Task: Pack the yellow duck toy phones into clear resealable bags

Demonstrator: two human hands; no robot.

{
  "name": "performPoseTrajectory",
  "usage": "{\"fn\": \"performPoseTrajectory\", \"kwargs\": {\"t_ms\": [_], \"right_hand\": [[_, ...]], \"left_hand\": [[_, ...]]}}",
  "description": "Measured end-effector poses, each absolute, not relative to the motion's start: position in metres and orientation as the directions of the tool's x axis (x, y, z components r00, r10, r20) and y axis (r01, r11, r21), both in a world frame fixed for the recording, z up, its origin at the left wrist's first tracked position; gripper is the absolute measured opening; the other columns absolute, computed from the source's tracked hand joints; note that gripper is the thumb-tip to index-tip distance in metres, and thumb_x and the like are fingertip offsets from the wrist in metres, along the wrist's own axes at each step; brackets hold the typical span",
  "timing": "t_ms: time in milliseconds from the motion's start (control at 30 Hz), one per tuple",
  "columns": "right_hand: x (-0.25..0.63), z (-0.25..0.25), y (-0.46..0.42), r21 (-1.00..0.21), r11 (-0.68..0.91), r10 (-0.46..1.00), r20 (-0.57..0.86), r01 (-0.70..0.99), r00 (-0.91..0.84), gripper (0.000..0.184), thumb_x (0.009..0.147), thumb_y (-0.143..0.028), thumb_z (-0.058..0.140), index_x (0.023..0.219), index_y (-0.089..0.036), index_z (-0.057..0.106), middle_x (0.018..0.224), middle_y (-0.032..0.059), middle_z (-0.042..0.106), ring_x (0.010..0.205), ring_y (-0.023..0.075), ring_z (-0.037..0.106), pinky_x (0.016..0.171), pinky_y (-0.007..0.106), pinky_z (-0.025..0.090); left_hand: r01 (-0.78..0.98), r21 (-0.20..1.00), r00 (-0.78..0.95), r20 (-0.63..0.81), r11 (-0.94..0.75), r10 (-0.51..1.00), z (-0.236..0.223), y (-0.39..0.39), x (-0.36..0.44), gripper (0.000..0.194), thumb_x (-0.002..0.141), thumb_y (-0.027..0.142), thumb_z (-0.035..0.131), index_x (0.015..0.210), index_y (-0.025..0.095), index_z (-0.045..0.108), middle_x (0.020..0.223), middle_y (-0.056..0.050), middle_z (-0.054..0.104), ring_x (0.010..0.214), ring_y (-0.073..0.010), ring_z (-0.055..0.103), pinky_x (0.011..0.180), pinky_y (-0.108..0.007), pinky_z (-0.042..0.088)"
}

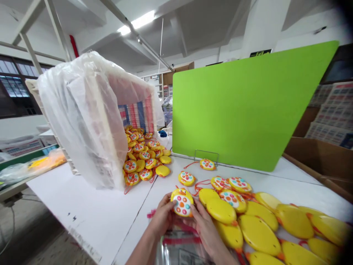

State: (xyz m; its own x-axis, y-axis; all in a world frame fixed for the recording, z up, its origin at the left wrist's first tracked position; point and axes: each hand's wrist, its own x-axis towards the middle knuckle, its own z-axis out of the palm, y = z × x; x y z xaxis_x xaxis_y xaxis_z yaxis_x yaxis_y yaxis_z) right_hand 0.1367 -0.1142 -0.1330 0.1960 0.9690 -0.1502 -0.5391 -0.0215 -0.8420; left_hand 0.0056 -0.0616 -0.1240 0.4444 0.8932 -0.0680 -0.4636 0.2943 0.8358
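A yellow duck toy (pixel 182 202) with a white belly and coloured round buttons is held upright, belly toward me. My left hand (pixel 164 212) grips its left edge, the thumb resting on the front. On the other edge, my right hand (pixel 203 222) holds it with thumb and fingers. Below both hands lies a clear plastic bag (pixel 176 250) with pink strips; whether any finger also touches it, I cannot tell. Just beyond the toy another duck toy (pixel 186 178) lies belly up. Close by my right hand are several yellow duck toys (pixel 220 210), many showing their plain backs.
At left, a plastic-covered crate (pixel 91 121) lies on its side with duck toys (pixel 145 154) spilling out. A large green board (pixel 242 106) stands behind a wire stand (pixel 206 152) on the white table (pixel 91 209). A cardboard box (pixel 317 158) sits at the right.
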Motion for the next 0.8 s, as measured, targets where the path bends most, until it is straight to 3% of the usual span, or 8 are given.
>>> {"fn": "performPoseTrajectory", "kwargs": {"t_ms": [200, 300, 467, 667, 733, 800], "right_hand": [[0.1349, -0.1300, -0.1151, -0.915, -0.057, 0.980, -0.127, -0.399, 0.152, 0.065, 0.074, -0.051, 0.069, 0.127, -0.025, 0.043, 0.111, 0.0069, 0.065, 0.082, 0.0241, 0.067, 0.054, 0.032, 0.056], [0.1329, -0.1274, -0.1173, -0.937, -0.068, 0.982, -0.124, -0.344, 0.143, 0.063, 0.075, -0.052, 0.066, 0.127, -0.026, 0.042, 0.107, 0.0059, 0.065, 0.077, 0.0233, 0.067, 0.048, 0.030, 0.054], [0.1361, -0.1271, -0.1191, -0.939, -0.037, 0.988, -0.086, -0.342, 0.128, 0.059, 0.077, -0.050, 0.065, 0.126, -0.027, 0.041, 0.108, 0.0051, 0.064, 0.086, 0.0248, 0.066, 0.054, 0.031, 0.056], [0.1348, -0.1288, -0.1190, -0.955, -0.051, 0.988, -0.090, -0.293, 0.123, 0.058, 0.076, -0.050, 0.065, 0.126, -0.027, 0.045, 0.112, 0.0056, 0.062, 0.082, 0.0243, 0.066, 0.052, 0.031, 0.056], [0.1352, -0.1304, -0.1187, -0.956, -0.040, 0.986, -0.084, -0.290, 0.144, 0.059, 0.076, -0.050, 0.065, 0.127, -0.027, 0.045, 0.110, 0.0054, 0.063, 0.081, 0.0240, 0.066, 0.052, 0.031, 0.056], [0.1366, -0.1326, -0.1183, -0.957, -0.005, 0.983, -0.058, -0.289, 0.175, 0.060, 0.076, -0.049, 0.065, 0.128, -0.026, 0.046, 0.109, 0.0052, 0.064, 0.086, 0.0242, 0.065, 0.060, 0.032, 0.057]], "left_hand": [[-0.382, 0.855, 0.552, -0.093, 0.351, 0.829, -0.1164, -0.0690, -0.0050, 0.052, 0.073, 0.030, 0.070, 0.120, 0.022, 0.048, 0.118, -0.009, 0.058, 0.082, -0.0214, 0.066, 0.063, -0.031, 0.055], [-0.322, 0.903, 0.569, -0.055, 0.284, 0.820, -0.1155, -0.0721, -0.0049, 0.057, 0.073, 0.033, 0.072, 0.123, 0.023, 0.046, 0.117, -0.008, 0.058, 0.085, -0.0200, 0.064, 0.068, -0.030, 0.053], [-0.311, 0.939, 0.579, 0.063, 0.149, 0.813, -0.1205, -0.0728, -0.0040, 0.071, 0.069, 0.038, 0.077, 0.128, 0.022, 0.042, 0.117, -0.007, 0.059, 0.100, -0.0206, 0.057, 0.086, -0.032, 0.047], [-0.292, 0.949, 0.550, 0.061, 0.123, 0.833, -0.1205, -0.0705, -0.0037, 0.053, 0.078, 0.042, 0.068, 0.122, 0.021, 0.047, 0.105, -0.005, 0.061, 0.088, -0.0161, 0.058, 0.079, -0.030, 0.047], [-0.292, 0.948, 0.557, 0.064, 0.123, 0.828, -0.1215, -0.0711, -0.0031, 0.057, 0.077, 0.041, 0.070, 0.124, 0.021, 0.046, 0.106, -0.005, 0.060, 0.086, -0.0154, 0.058, 0.076, -0.028, 0.047], [-0.296, 0.944, 0.581, 0.060, 0.142, 0.812, -0.1235, -0.0719, -0.0025, 0.074, 0.067, 0.036, 0.079, 0.129, 0.022, 0.041, 0.110, -0.006, 0.059, 0.087, -0.0161, 0.058, 0.074, -0.028, 0.048]]}}
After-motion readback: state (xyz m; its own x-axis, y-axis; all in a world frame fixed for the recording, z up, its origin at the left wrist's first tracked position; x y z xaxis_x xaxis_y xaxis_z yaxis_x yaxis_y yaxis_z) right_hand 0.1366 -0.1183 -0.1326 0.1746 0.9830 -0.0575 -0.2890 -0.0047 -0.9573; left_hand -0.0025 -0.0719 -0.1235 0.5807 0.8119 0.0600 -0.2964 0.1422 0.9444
